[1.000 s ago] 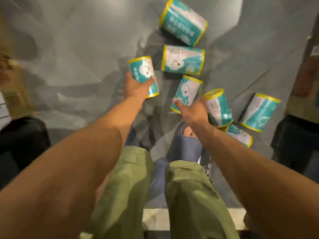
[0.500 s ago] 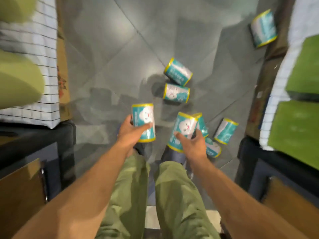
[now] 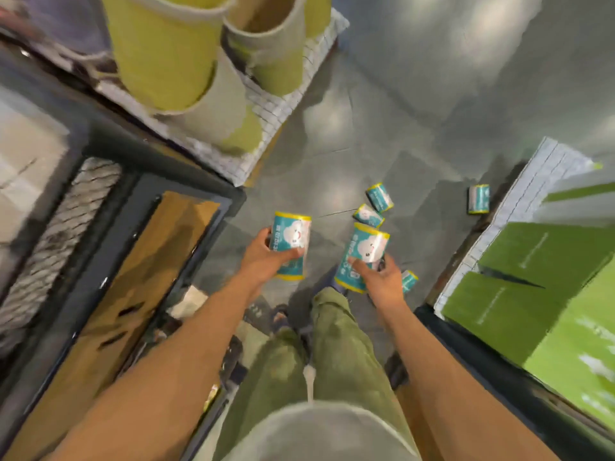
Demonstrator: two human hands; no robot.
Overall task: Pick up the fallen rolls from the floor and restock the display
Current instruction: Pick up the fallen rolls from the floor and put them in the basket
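Note:
My left hand point(image 3: 266, 261) grips a teal roll with yellow rims and a white cloud face point(image 3: 292, 241), held upright above the floor. My right hand point(image 3: 382, 279) grips a second roll of the same kind point(image 3: 364, 252), tilted a little. Several more rolls lie on the grey tiled floor beyond my hands: two close together point(image 3: 379, 197) point(image 3: 368, 215), one partly hidden behind my right hand point(image 3: 409, 280), and one farther right beside a display point(image 3: 479, 199).
A dark-framed display table point(image 3: 109, 234) with a wooden top stands on my left, with tall yellow-green cylinders point(image 3: 159, 48) on a white gridded cloth behind it. On my right a dark table holds green boxes point(image 3: 532, 281). A narrow aisle of floor runs between them.
I have risen from a crouch: both hands lifted their rolls away from the floor, and the rolls left lying there now look small and far below. Displays came into view on both sides.

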